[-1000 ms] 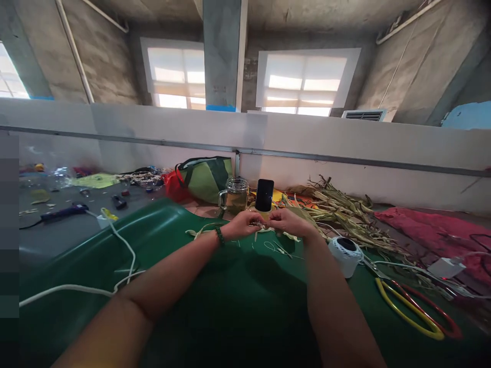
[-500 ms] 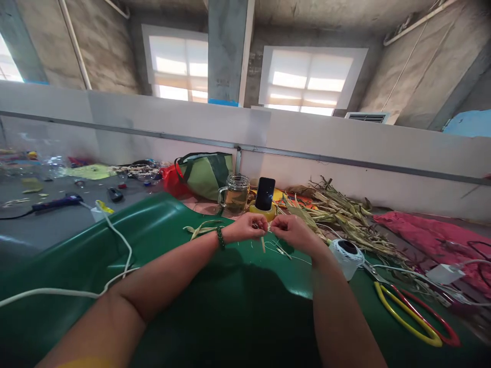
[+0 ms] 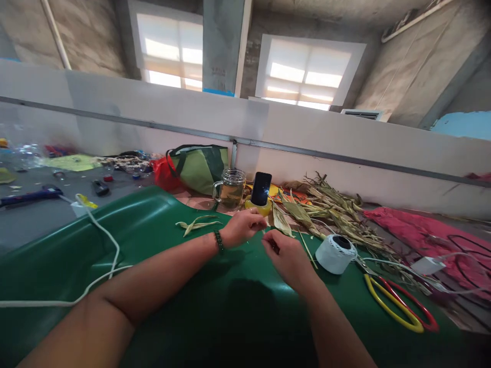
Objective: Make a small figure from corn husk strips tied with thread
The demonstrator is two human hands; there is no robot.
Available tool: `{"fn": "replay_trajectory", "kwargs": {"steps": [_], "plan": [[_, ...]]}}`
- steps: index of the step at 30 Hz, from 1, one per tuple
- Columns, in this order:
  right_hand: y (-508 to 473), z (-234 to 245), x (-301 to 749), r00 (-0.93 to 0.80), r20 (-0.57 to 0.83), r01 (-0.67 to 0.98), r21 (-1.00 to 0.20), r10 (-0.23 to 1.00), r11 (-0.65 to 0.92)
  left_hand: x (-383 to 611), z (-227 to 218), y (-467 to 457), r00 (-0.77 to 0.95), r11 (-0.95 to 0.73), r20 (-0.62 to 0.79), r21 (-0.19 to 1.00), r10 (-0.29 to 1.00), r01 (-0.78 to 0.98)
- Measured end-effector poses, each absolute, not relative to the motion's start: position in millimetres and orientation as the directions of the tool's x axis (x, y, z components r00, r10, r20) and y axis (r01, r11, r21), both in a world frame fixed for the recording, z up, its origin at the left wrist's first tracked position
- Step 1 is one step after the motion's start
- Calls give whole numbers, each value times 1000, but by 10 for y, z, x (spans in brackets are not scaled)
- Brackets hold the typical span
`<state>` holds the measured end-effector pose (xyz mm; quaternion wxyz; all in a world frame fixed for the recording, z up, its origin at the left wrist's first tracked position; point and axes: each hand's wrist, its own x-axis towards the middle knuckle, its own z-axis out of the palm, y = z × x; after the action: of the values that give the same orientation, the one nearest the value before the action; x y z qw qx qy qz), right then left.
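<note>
My left hand (image 3: 243, 227), with a dark green bead bracelet (image 3: 218, 240) at its wrist, is closed in a pinch above the green mat (image 3: 172, 317). Close beside it, a little lower and to the right, my right hand (image 3: 284, 255) has its fingers curled and thumb pressed in. A tiny pale piece shows between the fingertips, too small to name. To the right of my right hand lies a thin green stalk (image 3: 308, 250), with a spool of white thread (image 3: 333, 258) just past it. Dried corn husks (image 3: 282, 220) lie behind my hands.
A phone (image 3: 261, 189) leans upright on a yellow tape roll (image 3: 258, 206), beside a glass mug (image 3: 231, 191). Red-and-yellow-handled scissors (image 3: 399, 301) lie at right. A husk strip (image 3: 195, 225) and a white cable (image 3: 111, 240) are at left; a green bag (image 3: 203, 171) stands behind.
My right hand has moved down and turned, its fingers now lower than my left hand's. The pale strip that hung below my left hand and the loose threads no longer show. The view shifted slightly.
</note>
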<state>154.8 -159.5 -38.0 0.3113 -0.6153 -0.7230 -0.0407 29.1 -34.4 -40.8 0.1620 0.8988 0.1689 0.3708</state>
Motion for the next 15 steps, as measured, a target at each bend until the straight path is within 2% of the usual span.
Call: {"fn": "replay_trajectory", "kwargs": {"steps": [2,3,4,6,8,10,12,15], "plan": [[-1824,-394,1716,-34,603,903,-323,797,283,284,-421,-324,673,-907,623,376,399,190],[-1952,-402,1869,11,659,920,-302,752,251,285,-430,-313,680,-914,625,360,383,185],[-2082,-417,2063,68,733,945,-266,677,192,289,-441,-301,693,-921,621,346,366,177],[-2335,-488,2527,234,774,968,-239,588,-70,302,-464,-282,730,-934,598,321,330,159],[-2545,-619,2983,411,690,899,-199,595,-390,317,-483,-271,775,-943,553,289,307,167],[-2683,-781,3319,567,484,792,-99,666,-603,324,-490,-269,806,-944,500,242,318,222],[-2752,-920,3503,597,322,784,-36,735,-620,320,-480,-272,809,-931,462,189,364,312],[-2778,-993,3606,552,333,809,7,764,-587,305,-457,-268,785,-900,446,142,430,412]]}}
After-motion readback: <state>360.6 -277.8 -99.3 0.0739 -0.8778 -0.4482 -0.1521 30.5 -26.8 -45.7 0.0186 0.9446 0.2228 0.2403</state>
